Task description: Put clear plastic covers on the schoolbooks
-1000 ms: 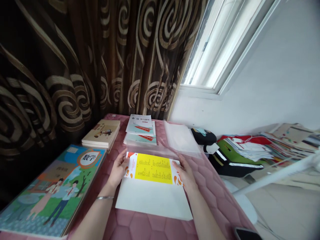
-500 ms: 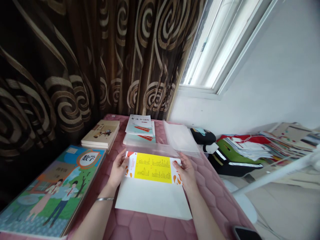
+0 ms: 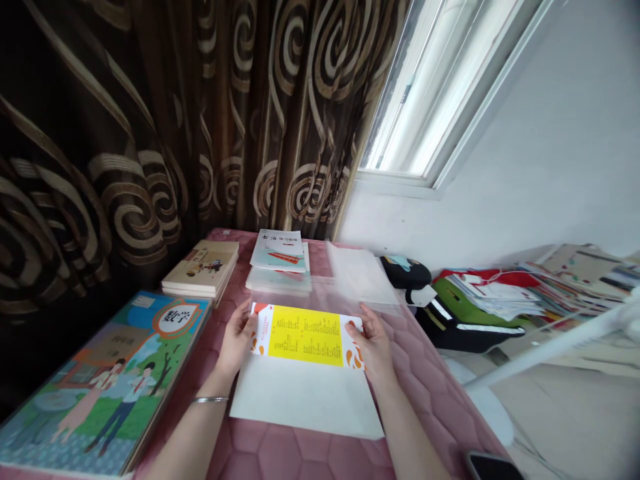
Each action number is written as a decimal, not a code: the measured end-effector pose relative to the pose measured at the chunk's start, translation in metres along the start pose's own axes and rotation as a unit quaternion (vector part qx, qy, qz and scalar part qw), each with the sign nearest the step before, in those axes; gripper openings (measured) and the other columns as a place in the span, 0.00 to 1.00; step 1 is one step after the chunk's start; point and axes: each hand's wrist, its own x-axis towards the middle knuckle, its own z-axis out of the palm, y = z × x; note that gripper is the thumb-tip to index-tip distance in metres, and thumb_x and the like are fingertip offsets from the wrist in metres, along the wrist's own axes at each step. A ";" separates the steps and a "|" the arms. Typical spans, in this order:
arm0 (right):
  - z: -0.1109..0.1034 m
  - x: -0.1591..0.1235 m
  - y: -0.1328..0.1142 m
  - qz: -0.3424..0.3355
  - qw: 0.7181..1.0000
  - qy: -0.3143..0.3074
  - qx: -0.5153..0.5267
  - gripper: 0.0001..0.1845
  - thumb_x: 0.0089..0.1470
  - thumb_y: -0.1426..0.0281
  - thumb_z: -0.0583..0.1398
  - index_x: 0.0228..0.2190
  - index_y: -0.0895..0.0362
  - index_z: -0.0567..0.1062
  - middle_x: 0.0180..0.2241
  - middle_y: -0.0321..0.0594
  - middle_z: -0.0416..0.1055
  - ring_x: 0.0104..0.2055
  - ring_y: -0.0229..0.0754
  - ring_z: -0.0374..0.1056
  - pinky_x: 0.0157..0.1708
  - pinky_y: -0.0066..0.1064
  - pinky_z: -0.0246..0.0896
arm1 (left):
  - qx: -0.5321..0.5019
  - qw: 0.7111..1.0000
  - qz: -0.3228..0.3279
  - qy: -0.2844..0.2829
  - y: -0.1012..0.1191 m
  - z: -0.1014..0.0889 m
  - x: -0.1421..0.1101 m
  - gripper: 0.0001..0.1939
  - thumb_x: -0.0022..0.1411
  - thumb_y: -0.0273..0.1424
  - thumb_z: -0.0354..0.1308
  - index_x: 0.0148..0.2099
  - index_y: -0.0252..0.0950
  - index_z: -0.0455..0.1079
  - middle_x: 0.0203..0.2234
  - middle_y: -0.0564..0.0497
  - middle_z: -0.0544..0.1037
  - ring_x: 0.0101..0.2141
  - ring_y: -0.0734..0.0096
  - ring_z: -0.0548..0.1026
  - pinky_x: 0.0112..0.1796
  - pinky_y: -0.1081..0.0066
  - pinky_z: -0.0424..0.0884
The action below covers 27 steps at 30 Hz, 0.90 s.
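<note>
Between my two hands lies a white sheet with a yellow printed band (image 3: 306,337) across its far part, tilted slightly. My left hand (image 3: 239,337) pinches its left edge by the band, thumb on top. At the right edge my right hand (image 3: 374,343) grips it the same way, fingers curled behind. Clear plastic film (image 3: 320,297) stretches from the far edge of the sheet over the bed and partly over the booklets. Whether film and sheet are joined is hard to tell.
Math textbooks (image 3: 120,387) lie at front left, tan books (image 3: 203,267) behind them. Booklets (image 3: 277,250) and translucent plastic sheets (image 3: 365,273) sit at the back of the pink quilted surface (image 3: 310,460). A phone-like dark object (image 3: 493,467) is at front right; bags (image 3: 465,313) stand beyond.
The clear film has shifted slightly toward the booklets and lies lower, so it veils the lower booklets more. Both hands and the sheet stay nearly in place.
</note>
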 end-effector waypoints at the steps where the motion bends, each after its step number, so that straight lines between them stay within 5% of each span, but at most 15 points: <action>1: 0.000 0.000 0.001 0.000 1.000 -0.004 0.002 0.43 0.34 0.62 0.72 0.53 0.50 0.69 0.38 0.33 0.74 0.33 0.40 0.72 0.34 0.33 0.70 | -0.001 1.000 -0.002 0.000 0.000 0.000 0.000 0.37 0.49 0.47 0.67 0.58 0.36 0.64 0.39 0.45 0.80 0.36 0.64 0.78 0.36 0.68 0.73; 9: -0.001 0.001 0.001 0.037 0.999 -0.006 0.025 0.43 0.34 0.62 0.72 0.54 0.51 0.69 0.40 0.37 0.77 0.39 0.46 0.74 0.38 0.38 0.72 | -0.003 1.000 -0.007 0.000 -0.002 -0.001 -0.001 0.37 0.49 0.47 0.67 0.58 0.36 0.64 0.36 0.46 0.79 0.33 0.66 0.77 0.31 0.70 0.71; 14: -0.001 -0.002 -0.003 0.075 0.996 0.000 0.041 0.37 0.35 0.61 0.72 0.50 0.51 0.74 0.43 0.39 0.77 0.41 0.52 0.75 0.33 0.38 0.74 | 0.002 1.000 -0.011 0.003 -0.002 -0.002 -0.001 0.38 0.49 0.47 0.67 0.58 0.36 0.64 0.36 0.47 0.79 0.32 0.67 0.77 0.31 0.70 0.72; 20: -0.004 -0.001 -0.002 0.072 0.997 -0.032 0.024 0.44 0.36 0.58 0.71 0.56 0.45 0.67 0.51 0.39 0.73 0.38 0.49 0.76 0.29 0.36 0.73 | -0.004 1.000 -0.015 0.008 0.000 -0.002 -0.001 0.37 0.48 0.45 0.68 0.58 0.36 0.66 0.35 0.48 0.79 0.32 0.67 0.77 0.31 0.70 0.72; 27: -0.004 0.001 0.000 0.065 0.997 -0.028 0.012 0.46 0.35 0.57 0.72 0.57 0.47 0.66 0.38 0.35 0.78 0.34 0.47 0.76 0.28 0.35 0.72 | -0.022 0.999 -0.029 0.001 0.003 0.000 -0.001 0.36 0.46 0.43 0.68 0.56 0.36 0.68 0.40 0.45 0.80 0.37 0.62 0.78 0.36 0.67 0.73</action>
